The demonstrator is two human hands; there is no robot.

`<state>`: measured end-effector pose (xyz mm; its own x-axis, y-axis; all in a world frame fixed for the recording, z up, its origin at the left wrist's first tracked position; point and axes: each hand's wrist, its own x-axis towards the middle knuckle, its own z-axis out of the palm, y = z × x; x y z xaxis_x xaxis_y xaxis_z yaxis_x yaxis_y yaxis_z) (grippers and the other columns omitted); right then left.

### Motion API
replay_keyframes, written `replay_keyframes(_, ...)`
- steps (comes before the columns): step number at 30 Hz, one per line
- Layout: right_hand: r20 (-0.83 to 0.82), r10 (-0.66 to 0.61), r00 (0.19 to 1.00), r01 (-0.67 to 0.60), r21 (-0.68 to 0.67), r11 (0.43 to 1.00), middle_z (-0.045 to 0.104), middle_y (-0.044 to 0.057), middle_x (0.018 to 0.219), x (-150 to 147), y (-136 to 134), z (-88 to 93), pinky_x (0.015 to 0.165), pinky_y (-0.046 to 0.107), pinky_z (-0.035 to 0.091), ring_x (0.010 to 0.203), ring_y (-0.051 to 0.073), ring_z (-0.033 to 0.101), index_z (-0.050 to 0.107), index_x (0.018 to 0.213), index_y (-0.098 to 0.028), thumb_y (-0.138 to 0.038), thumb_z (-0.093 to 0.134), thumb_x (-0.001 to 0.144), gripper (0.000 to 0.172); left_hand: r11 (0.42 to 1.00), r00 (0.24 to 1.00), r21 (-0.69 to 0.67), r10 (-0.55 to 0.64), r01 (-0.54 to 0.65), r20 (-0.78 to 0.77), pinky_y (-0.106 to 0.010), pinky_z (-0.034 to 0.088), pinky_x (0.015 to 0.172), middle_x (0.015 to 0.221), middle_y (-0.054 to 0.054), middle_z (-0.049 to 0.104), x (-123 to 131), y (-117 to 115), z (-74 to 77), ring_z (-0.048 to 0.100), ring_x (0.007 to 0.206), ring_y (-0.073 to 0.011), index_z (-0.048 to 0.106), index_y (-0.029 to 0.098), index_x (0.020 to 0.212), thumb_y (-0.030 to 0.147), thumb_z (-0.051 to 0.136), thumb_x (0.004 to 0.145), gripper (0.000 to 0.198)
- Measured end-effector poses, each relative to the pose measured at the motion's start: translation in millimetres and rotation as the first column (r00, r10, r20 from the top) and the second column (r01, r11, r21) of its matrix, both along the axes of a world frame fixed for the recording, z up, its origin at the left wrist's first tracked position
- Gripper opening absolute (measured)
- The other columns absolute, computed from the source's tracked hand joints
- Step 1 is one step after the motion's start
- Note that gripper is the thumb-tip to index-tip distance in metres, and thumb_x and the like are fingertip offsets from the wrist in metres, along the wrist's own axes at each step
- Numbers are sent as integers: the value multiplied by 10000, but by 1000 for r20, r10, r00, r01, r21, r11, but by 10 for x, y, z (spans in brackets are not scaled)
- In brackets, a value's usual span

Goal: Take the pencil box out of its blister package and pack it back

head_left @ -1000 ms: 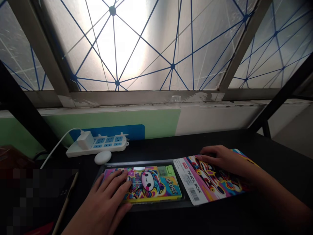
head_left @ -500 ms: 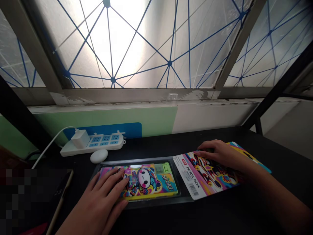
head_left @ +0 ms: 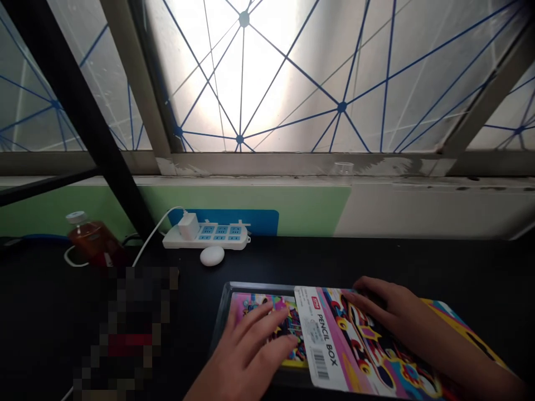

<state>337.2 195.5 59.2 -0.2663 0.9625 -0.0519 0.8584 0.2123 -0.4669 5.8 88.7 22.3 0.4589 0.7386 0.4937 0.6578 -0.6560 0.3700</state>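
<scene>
A colourful pencil box (head_left: 239,305) lies in a clear plastic tray (head_left: 223,301) on the black desk. My left hand (head_left: 254,348) rests on the box with its fingers spread. Over the right part of the box and tray lies a bright printed card (head_left: 328,356) with "PENCIL BOX" and a barcode on its white end strip. My right hand (head_left: 387,306) grips this card at its far edge, thumb on top and the other fingers partly hidden. The card hides the box's right part.
Behind the tray are a white oval object (head_left: 212,256) and a white power strip (head_left: 225,243) with a plugged-in charger (head_left: 189,226). A bottle of reddish-brown liquid (head_left: 94,239) stands at the left by a black frame post (head_left: 100,150). A window is behind the desk.
The card has moved left and now covers the right part of the pencil box, with my right hand still on it. My view has turned left, bringing the bottle into sight.
</scene>
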Motion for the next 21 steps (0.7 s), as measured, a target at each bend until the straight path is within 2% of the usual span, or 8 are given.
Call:
replay_keyframes(3, 3, 5, 1000, -5, 3, 1000, 761, 43, 832, -31, -25, 11, 652, 332, 520, 741, 245, 711, 693, 842, -263, -753, 426, 927, 565, 996, 951, -72, 70, -50, 301, -538, 241, 1256, 1548, -77, 557, -4, -51, 170, 435, 1482, -318, 591, 331, 1363, 499, 500, 1056, 361)
replay_keyframes(5, 13, 12, 1000, -12, -3, 1000, 759, 49, 825, 7, -18, 34, 656, 341, 534, 738, 254, 716, 697, 830, -267, -752, 432, 918, 559, 965, 838, -217, 239, -148, 490, -546, 239, 1253, 1611, -53, 474, -24, -39, 261, 377, 1513, -332, 616, 342, 1330, 437, 556, 1031, 319)
replay_keyframes(6, 18, 17, 1000, -17, -2, 1000, 757, 54, 828, 41, -6, 41, 664, 347, 544, 743, 259, 720, 702, 828, -268, -753, 436, 912, 560, 927, 747, -340, 340, -161, 571, -540, 252, 1249, 1649, -44, 413, -28, -24, 288, 340, 1532, -333, 615, 341, 1331, 432, 566, 1025, 324)
replay_keyframes(7, 23, 25, 999, -25, 1, 1000, 757, 62, 846, 81, 13, 42, 684, 354, 556, 762, 264, 724, 710, 836, -269, -754, 434, 910, 563, 874, 641, -468, 433, -128, 634, -529, 272, 1242, 1675, -44, 362, -26, -6, 302, 308, 1548, -330, 599, 336, 1348, 446, 568, 1021, 347)
replay_keyframes(9, 41, 36, 999, -37, 28, 999, 752, 83, 917, 173, 66, 13, 745, 373, 578, 822, 277, 732, 733, 883, -268, -760, 427, 909, 580, 762, 438, -647, 569, 38, 696, -518, 308, 1224, 1685, -62, 332, -11, 29, 300, 273, 1564, -317, 543, 329, 1397, 483, 560, 1018, 410)
replay_keyframes(12, 72, 34, 997, -42, 121, 992, 728, 107, 1058, 274, 148, -103, 807, 396, 592, 914, 290, 730, 748, 1020, -266, -766, 443, 912, 595, 682, 252, -682, 634, 263, 731, -540, 355, 1184, 1681, -94, 328, 8, 57, 275, 253, 1570, -325, 484, 337, 1431, 509, 607, 977, 502)
replay_keyframes(16, 168, 58, 984, -110, 320, 941, 708, 126, 1126, 126, 156, -237, 853, 456, 578, 980, 307, 710, 716, 1158, -246, -702, 415, 981, 575, 689, 156, -635, 626, 348, 764, -560, 372, 1153, 1718, -88, 242, 7, 59, 287, 204, 1582, -336, 477, 354, 1409, 507, 666, 923, 544)
replay_keyframes(21, 389, 214, 896, -373, 397, 839, 724, 109, 1090, -644, -9, -134, 808, 451, 563, 966, 286, 703, 694, 1184, -237, -456, 374, 1087, 400, 699, 141, -617, 613, 360, 777, -576, 402, 1115, 1727, -88, 214, 60, 63, 323, 209, 1578, -357, 420, 384, 1441, 536, 660, 914, 598)
